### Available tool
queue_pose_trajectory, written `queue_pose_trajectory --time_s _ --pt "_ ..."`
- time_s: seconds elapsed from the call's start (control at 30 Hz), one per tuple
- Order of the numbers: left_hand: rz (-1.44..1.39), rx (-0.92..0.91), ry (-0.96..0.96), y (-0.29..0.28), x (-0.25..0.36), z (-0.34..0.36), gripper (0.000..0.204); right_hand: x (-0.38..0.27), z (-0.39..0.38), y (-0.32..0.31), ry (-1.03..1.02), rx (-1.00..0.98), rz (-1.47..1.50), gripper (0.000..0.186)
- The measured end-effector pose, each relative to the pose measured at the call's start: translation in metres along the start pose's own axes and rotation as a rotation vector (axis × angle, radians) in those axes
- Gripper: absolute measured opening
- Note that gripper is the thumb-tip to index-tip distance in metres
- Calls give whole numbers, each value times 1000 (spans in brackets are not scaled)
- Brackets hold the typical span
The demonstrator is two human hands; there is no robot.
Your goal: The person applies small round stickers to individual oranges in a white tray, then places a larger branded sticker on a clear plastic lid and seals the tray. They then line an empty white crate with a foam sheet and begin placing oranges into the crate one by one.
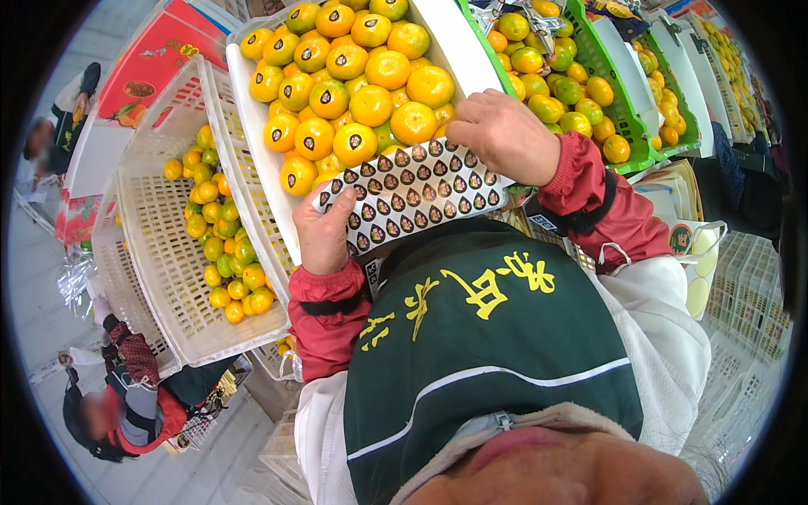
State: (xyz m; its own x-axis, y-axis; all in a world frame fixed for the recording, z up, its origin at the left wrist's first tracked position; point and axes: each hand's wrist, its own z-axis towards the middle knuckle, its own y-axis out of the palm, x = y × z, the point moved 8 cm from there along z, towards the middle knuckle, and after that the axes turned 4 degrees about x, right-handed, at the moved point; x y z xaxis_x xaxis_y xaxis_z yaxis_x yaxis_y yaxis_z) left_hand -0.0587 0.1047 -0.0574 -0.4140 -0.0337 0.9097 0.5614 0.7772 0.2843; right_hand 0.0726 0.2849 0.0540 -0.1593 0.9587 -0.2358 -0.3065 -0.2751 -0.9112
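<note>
left hand [324, 229] fingers pinching sticker sheet [412, 195] at left end, thumb on top, right hand [503, 139] fingers curled in at top right corner, can't tell if pinching, sheet at near edge of white box [446, 42], long axis left-right, right end higher

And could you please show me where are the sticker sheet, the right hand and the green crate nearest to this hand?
Sticker sheet [414, 192], head view: middle of its stickered face.
Right hand [503, 137], head view: back of the hand.
Green crate [625, 109], head view: wall on its right side.
</note>
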Motion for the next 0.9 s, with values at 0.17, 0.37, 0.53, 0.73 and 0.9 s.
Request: queue_pose_trajectory --time_s 0.17,0.37,0.53,0.73,0.9 --pt "-73 51 -90 -10 -13 -1 14 -2 -4 7 73 -142 408 12" --pt "-125 75 -63 -25 -18 -8 17 29 3 -3 244 -162 920 5" --pt "-94 92 -76 -36 -29 -10 16 113 29 41 578 -85 875 6" --pt "-39 93 -60 -54 -37 -18 10 156 67 116 645 -198 684 9" --pt "-79 85 -42 -66 -33 -25 9 155 84 124 681 -254 234 15"
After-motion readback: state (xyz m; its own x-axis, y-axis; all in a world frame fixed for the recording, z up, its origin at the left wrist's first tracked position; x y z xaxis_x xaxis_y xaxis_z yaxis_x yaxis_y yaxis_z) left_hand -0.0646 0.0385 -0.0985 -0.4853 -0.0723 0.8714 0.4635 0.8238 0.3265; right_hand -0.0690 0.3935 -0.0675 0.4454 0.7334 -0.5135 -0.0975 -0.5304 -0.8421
